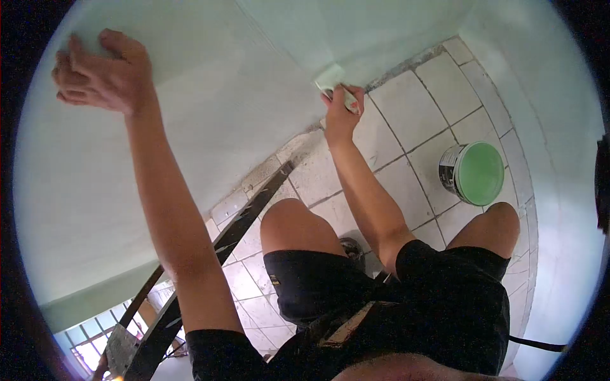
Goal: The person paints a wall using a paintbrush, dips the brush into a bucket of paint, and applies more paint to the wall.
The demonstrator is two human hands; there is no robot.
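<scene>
The right hand (343, 109) was closed around the handle of a paintbrush (329, 77), whose bristles met the pale green wall (190, 127) low down, to the left of the paint bucket. That paint bucket (473, 173) stood open on the tiled floor (445, 86), green paint inside, near the right knee (497, 222). The left hand (105, 76), well apart from the bucket on its far left, held nothing visible; its fingers were partly curled at the wall. A dark beam (254, 208) slanted between the left forearm and the bucket.
</scene>
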